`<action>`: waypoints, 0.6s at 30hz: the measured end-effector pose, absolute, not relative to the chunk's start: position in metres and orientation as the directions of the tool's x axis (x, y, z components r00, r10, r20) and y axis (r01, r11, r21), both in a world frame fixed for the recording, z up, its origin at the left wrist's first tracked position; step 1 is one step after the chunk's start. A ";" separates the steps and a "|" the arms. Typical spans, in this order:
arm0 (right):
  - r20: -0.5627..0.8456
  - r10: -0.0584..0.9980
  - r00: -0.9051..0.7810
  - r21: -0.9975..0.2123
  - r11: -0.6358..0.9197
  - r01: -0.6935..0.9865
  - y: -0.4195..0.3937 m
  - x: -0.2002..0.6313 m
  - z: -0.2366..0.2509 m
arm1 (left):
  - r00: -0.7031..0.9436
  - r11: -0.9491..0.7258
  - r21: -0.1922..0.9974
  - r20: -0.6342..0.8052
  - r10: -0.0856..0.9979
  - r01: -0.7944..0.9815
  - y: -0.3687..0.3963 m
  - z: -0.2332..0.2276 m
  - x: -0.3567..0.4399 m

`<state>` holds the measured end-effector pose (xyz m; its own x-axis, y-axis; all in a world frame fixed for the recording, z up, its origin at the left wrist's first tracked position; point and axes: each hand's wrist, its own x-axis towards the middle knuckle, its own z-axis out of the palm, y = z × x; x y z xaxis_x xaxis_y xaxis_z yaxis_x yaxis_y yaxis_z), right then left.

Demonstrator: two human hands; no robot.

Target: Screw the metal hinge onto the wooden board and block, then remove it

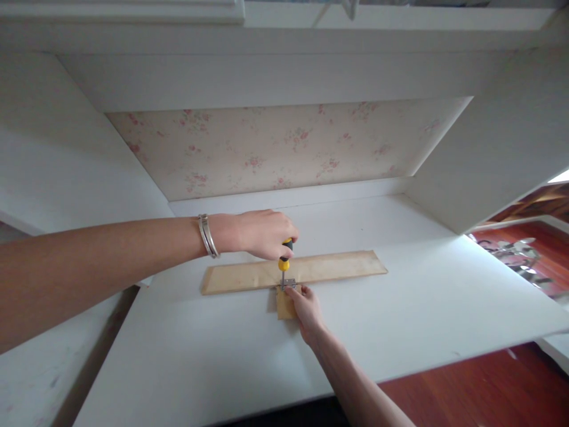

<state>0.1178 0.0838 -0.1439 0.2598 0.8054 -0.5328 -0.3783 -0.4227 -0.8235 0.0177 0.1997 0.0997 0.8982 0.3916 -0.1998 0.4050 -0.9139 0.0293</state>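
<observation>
My left hand [269, 232] reaches in from the left, closed around the handle of a yellow and black screwdriver [284, 265]. The screwdriver stands nearly upright, its tip down at a small metal hinge [290, 282]. That hinge lies where a long pale wooden board [342, 268] meets a short wooden block [285, 305]. From the lower right comes my right hand [306, 308], gripping the short block with the thumb close to the hinge. Whether a screw sits under the tip is too small to tell.
The board lies on a white tabletop [213, 356]. White panels [480, 142] rise at the sides, with floral wallpaper [267, 148] behind and a shelf edge [377, 19] above. Reddish wooden floor [471, 385] shows beyond the front edge. Shiny objects [520, 255] lie blurred at the right.
</observation>
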 end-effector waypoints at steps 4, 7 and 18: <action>-0.534 0.802 0.267 -0.823 -0.419 -0.384 0.083 0.117 -0.143 | 0.895 -0.910 0.077 -0.230 0.382 0.408 0.203 0.099 0.014; -0.535 0.803 0.263 -0.820 -0.417 -0.392 0.082 0.118 -0.141 | 0.920 -0.933 0.141 -0.271 0.285 0.330 0.205 0.102 0.011; -0.548 0.802 0.236 -0.802 -0.425 -0.419 0.082 0.119 -0.142 | 0.885 -0.910 0.084 -0.285 0.369 0.406 0.200 0.110 0.018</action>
